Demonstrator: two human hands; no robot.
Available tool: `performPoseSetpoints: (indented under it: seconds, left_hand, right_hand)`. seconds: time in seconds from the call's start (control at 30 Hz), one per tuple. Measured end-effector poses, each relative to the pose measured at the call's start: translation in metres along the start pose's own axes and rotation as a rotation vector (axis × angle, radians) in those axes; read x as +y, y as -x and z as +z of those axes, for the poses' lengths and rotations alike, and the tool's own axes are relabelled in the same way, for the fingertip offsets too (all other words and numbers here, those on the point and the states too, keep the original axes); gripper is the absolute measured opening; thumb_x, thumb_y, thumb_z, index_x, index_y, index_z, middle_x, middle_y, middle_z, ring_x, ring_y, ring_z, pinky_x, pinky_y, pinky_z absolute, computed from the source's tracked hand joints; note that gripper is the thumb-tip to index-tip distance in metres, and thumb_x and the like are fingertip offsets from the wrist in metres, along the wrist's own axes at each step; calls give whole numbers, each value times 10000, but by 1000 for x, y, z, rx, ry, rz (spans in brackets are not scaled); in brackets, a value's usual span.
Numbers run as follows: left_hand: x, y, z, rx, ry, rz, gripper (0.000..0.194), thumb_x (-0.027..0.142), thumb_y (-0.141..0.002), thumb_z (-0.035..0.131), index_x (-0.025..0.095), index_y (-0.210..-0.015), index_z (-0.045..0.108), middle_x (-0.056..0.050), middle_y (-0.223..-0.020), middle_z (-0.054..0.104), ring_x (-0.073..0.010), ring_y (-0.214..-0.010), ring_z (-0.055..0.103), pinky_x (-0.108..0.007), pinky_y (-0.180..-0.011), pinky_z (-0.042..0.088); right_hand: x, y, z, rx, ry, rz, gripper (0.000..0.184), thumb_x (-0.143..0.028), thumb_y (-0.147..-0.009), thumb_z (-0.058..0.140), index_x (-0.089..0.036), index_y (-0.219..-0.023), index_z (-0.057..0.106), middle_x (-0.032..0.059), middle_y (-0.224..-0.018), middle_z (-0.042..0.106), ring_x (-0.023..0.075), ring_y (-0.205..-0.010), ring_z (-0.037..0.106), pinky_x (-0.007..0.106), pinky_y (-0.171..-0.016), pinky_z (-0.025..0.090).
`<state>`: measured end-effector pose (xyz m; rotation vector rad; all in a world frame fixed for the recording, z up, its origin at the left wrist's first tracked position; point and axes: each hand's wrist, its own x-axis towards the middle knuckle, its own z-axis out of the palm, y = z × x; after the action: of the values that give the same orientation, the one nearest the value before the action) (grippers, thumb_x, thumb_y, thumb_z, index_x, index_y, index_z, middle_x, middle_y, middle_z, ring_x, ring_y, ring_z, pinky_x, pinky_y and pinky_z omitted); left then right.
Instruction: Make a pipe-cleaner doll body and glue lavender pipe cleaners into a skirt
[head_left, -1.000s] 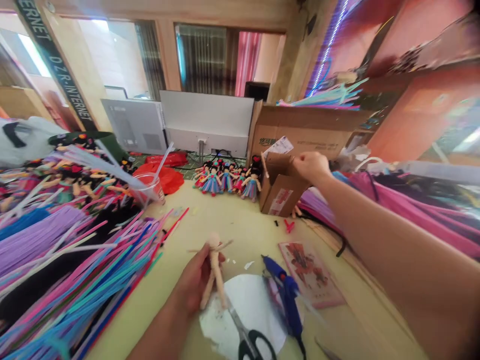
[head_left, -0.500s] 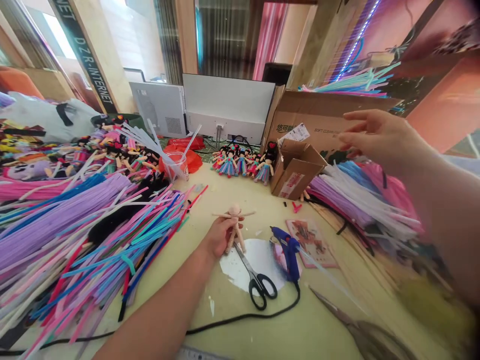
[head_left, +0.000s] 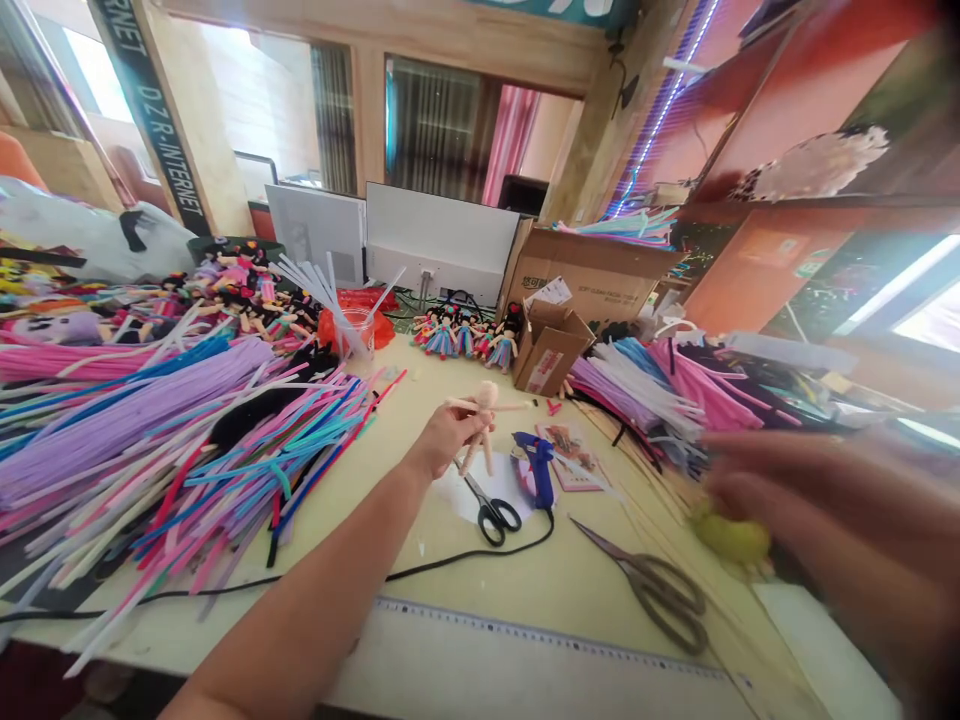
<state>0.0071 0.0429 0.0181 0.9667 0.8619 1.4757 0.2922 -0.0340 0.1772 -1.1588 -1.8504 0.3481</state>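
My left hand (head_left: 448, 440) is closed around a beige doll figure (head_left: 487, 397) made of pipe cleaners, with a round head, outstretched arms and two legs. It holds the figure upright over the table, just above the blades of black-handled scissors (head_left: 498, 518). On the right, my right hand (head_left: 772, 480) is smeared by motion, and its fingers cannot be made out. Nearest to it is a yellow-green fuzzy thing (head_left: 729, 538), partly covered by the hand; whether they touch is unclear. A blue glue gun (head_left: 537, 468) lies right of the scissors.
Pipe cleaners (head_left: 135, 430) are heaped on the left. Finished dolls (head_left: 465, 332) stand before a monitor (head_left: 442, 240), beside a small open carton (head_left: 551, 350). Large scissors (head_left: 652, 590) lie at front right, near a long ruler (head_left: 547, 640). The glue gun's cord (head_left: 442, 563) crosses the table.
My right hand has dropped from its raised spot before the large cardboard box to low on the right, by the yellow-green thing. The view has shifted; my left hand still holds the doll figure.
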Motion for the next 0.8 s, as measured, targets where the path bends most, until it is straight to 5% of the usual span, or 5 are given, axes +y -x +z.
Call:
performPoseSetpoints:
  seconds: [0.13, 0.27, 0.47, 0.63, 0.8]
  left_hand:
    - [23, 32, 18, -223, -264, 91, 292, 378, -741, 731, 97, -779, 664, -34, -759, 611, -137, -723, 561, -250, -657, 424]
    - [40, 64, 27, -332, -353, 77, 241, 349, -765, 680, 112, -759, 642, 2, -674, 558, -106, -635, 493, -230, -592, 379]
    - [35, 70, 17, -338, -354, 88, 252, 359, -791, 644, 120, -713, 622, 14, -659, 521, -93, -619, 444, -221, -566, 346]
    - [26, 61, 3, -332, -295, -7, 332, 443, -768, 676, 116, -724, 631, -2, -680, 540, -105, -624, 468, -234, -575, 356]
    - [17, 61, -26, -165, -301, -210, 390, 488, -696, 742, 110, -767, 676, -30, -715, 597, -145, -696, 530, -260, -649, 391]
  right_hand:
    - [-13, 9, 56, -244, 87, -300, 211, -331, -908, 585, -340, -1085, 701, 43, -1065, 699, 203, -845, 674, 365, -678, 578]
    - [-17, -9, 102, -336, 210, -441, 345, -266, -858, 673, -236, -1202, 669, 86, -1215, 641, 251, -1110, 589, 423, -949, 483]
    - [-24, -19, 127, -517, 217, -486, 109, -166, -853, 663, -224, -841, 754, 36, -919, 710, 186, -874, 637, 310, -773, 481]
    - [-20, -38, 129, -510, 85, -345, 87, -178, -803, 690, -214, -740, 738, 6, -773, 733, 152, -724, 654, 267, -671, 468]
    - [9, -110, 118, -327, -50, -19, 107, -290, -716, 745, -202, -656, 744, 3, -607, 703, 138, -545, 603, 263, -545, 468]
